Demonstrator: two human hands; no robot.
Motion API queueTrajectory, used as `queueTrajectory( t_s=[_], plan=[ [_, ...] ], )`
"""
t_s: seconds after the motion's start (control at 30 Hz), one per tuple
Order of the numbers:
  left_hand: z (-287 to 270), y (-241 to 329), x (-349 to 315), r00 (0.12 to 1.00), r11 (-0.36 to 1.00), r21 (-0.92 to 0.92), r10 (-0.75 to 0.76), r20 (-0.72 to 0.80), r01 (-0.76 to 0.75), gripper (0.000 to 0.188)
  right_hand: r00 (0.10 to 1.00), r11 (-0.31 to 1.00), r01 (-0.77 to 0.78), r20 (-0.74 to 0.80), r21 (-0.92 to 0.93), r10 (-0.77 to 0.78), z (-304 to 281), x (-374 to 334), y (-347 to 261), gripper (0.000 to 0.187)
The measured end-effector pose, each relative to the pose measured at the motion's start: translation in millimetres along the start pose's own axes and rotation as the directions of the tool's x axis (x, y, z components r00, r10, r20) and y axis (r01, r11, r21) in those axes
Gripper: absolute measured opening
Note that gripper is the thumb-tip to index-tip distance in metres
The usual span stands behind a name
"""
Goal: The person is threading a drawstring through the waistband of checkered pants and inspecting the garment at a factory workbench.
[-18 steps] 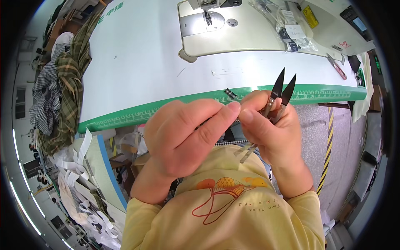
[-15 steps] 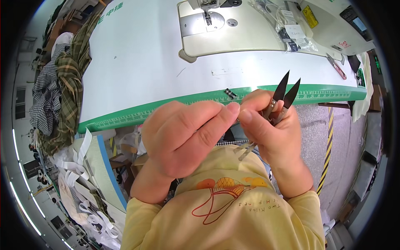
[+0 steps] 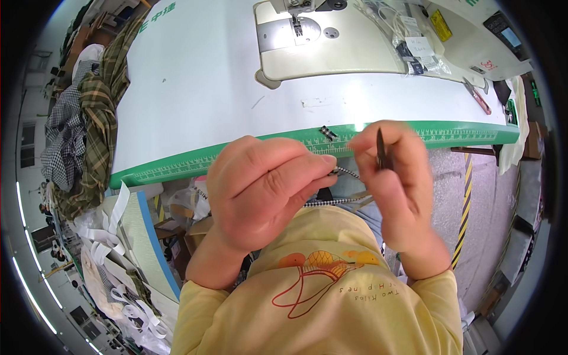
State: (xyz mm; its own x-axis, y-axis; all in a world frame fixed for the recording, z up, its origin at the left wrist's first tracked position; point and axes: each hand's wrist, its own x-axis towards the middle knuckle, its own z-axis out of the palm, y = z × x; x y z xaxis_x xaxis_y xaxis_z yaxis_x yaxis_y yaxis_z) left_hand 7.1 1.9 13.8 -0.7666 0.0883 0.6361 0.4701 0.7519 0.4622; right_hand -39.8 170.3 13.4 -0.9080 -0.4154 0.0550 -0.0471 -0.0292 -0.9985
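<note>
My left hand (image 3: 260, 192) is closed in a pinch on a narrow black-and-white checked fabric strip (image 3: 348, 172), just above the table's near edge. The strip comes out of the fingertips toward my right hand (image 3: 405, 189), and more of it shows lower down, in front of my shirt. My right hand, somewhat blurred, grips a pair of thread snips (image 3: 380, 145) with dark blades pointing up, seen nearly edge-on. Whether its fingertips touch the strip I cannot tell. A small scrap of dark checked fabric (image 3: 327, 133) lies on the green ruler edge (image 3: 236, 148) beyond my hands.
A sewing machine (image 3: 349, 56) stands at the far side of the white table (image 3: 195, 89). On its bed lies a clear bag with labels (image 3: 417, 50). Pink-handled scissors (image 3: 478, 97) rest at the right. Plaid fabric (image 3: 103, 112) hangs over the left edge, with white strips (image 3: 109, 248) below.
My right hand has drawn away from my left and turned, so the snips now point up edge-on. The checked strip has come into sight between the hands.
</note>
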Motion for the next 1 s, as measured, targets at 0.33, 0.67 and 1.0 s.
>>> queueTrajectory(
  t_s=[0.33,0.67,1.0],
  plan=[
    [-1,2,-2,0.997,0.99,-0.118,-0.08,-0.017,0.078,0.02,0.742,0.354,0.636,0.417,-0.686,-0.524,-39,1,-25,0.036],
    [2,-1,-1,0.999,0.995,-0.095,-0.026,-0.047,0.021,0.03,0.713,0.21,0.637,0.464,-0.742,-0.525,-35,-3,-33,0.037],
    [5,-4,-3,0.997,0.997,-0.076,0.01,-0.079,-0.016,0.031,0.675,0.134,0.653,0.491,-0.746,-0.551,-34,-2,-32,0.038]
  ],
)
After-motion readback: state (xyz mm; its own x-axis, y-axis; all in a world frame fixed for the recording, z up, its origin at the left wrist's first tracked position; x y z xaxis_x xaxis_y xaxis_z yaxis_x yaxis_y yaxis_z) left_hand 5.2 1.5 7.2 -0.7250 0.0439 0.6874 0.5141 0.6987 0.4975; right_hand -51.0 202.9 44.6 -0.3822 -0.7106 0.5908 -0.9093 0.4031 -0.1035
